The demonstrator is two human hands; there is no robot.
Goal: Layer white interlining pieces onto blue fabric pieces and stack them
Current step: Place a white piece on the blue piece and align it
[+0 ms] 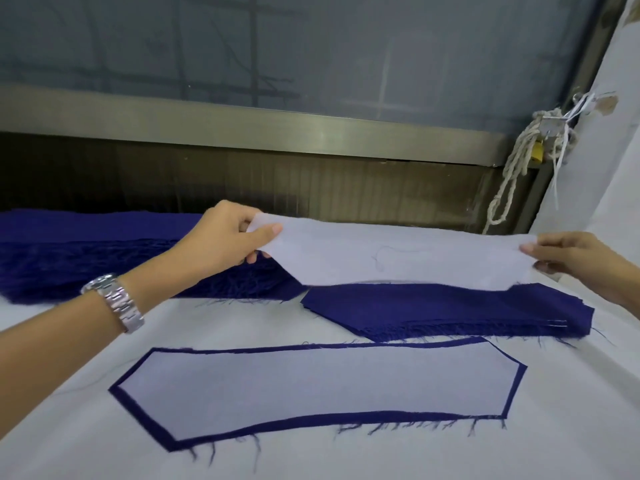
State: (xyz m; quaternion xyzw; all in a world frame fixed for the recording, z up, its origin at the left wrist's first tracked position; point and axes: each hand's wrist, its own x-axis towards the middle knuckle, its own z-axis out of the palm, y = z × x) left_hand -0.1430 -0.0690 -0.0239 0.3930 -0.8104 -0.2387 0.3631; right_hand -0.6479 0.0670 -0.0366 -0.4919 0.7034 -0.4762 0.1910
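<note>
the left hand (225, 237) pinches one pointed end of a thin, smooth white interlining piece (398, 251) between thumb and curled fingers, and the right hand (568, 254) pinches the other end, so the long six-sided strip is held stretched in the air over a small stack of frayed dark blue fabric pieces (450, 310) of much the same shape. nearer the person, another white interlining (311, 386) lies flat on a blue piece (171, 445), whose edge shows all round as a narrow border with loose threads, on the white cloth-covered table (519, 452). a larger heap of fuzzy-edged blue fabric (86, 258) lies beyond the left wrist, which wears a metal link watch (116, 303).
</note>
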